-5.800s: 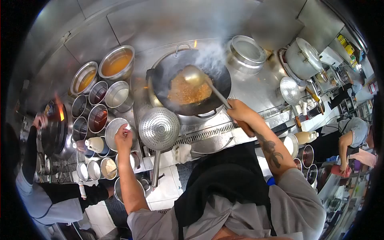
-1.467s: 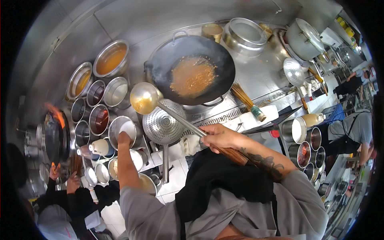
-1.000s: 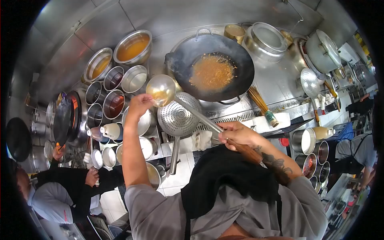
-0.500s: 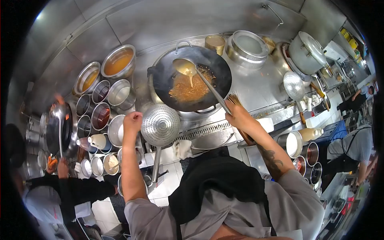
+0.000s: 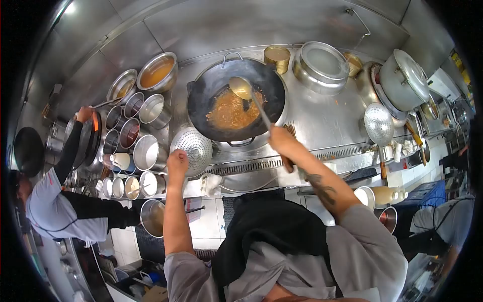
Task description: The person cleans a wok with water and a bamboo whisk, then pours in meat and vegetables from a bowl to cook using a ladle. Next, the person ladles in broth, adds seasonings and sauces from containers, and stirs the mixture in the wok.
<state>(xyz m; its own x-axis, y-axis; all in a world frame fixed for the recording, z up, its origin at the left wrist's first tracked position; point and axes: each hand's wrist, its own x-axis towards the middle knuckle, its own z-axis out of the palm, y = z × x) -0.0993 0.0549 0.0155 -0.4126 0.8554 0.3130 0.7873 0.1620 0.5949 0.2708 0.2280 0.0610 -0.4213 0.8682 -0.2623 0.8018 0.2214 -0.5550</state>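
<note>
My right hand (image 5: pixel 286 142) is closed around the handle of a ladle (image 5: pixel 241 88). The ladle's bowl is over a black wok (image 5: pixel 204 88), above a layer of brown, bubbling sauce with small bits (image 5: pixel 226 113). My left hand (image 5: pixel 177 163) is a fist in front of the wok, overlapping the left edge of a perforated skimmer (image 5: pixel 195 147). The skimmer's handle does not show, and what the fist holds, if anything, is hidden. Behind my right hand, a bamboo brush (image 5: pixel 290 130) is partly covered.
Steel bowls of amber liquid (image 5: pixel 157 75) and several metal pots (image 5: pixel 155 110) stand left. A lidded pot (image 5: pixel 321 63), a tin (image 5: pixel 276 58) and a stockpot (image 5: pixel 405 80) stand right, with another skimmer (image 5: pixel 379 123). A co-worker (image 5: pixel 55 201) works at the left.
The ladle has tipped out its pale liquid and moved slightly right over the wok. My left hand now overlaps the skimmer, whose handle has gone from sight. The co-worker at the left has shifted.
</note>
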